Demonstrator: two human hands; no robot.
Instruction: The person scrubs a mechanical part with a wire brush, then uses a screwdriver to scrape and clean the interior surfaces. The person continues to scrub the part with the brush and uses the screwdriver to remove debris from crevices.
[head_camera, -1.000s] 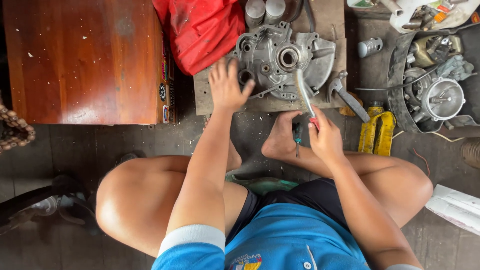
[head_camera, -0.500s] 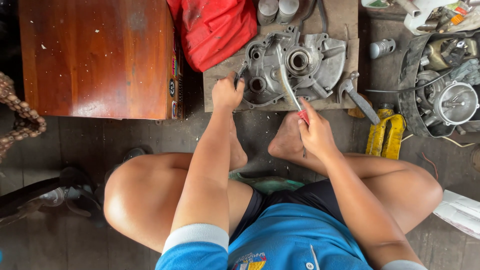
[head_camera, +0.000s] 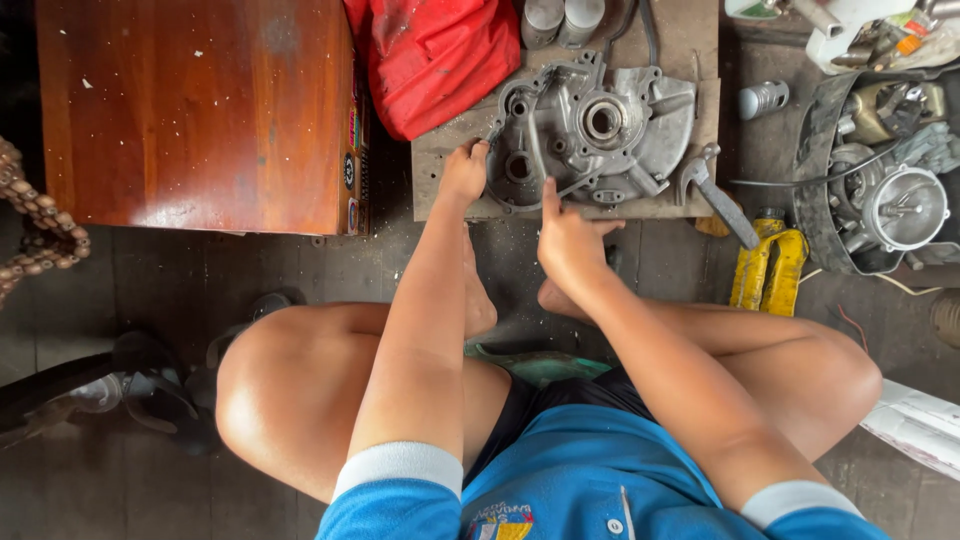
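- On the wooden board (head_camera: 432, 195) at our feet lay the grey engine casing (head_camera: 600, 125), open face up; its long axis ran left to right across the board, the broad flange toward the right.
- Our left hand (head_camera: 465, 172) gripped the casing's left rim, fingers (head_camera: 478, 150) curled tight over the edge; we judged it was steadying the part.
- Our right hand (head_camera: 570, 240) was closed round a tool's handle, which the palm hid; the index finger (head_camera: 548, 192) lay stretched along the thin metal shaft (head_camera: 533, 135).
- That shaft pointed away from us, its tip leaning slightly left, and crossed the casing's left half near a round bore; whether the tip sat in a hole we could not tell.
- We judged the work to be prying or scraping inside the casing; any further stroke called for a firm left hold and a level shaft.
- An adjustable wrench (head_camera: 718, 198) lay just right of the casing; a red cloth (head_camera: 440, 55) lay beyond its left end.
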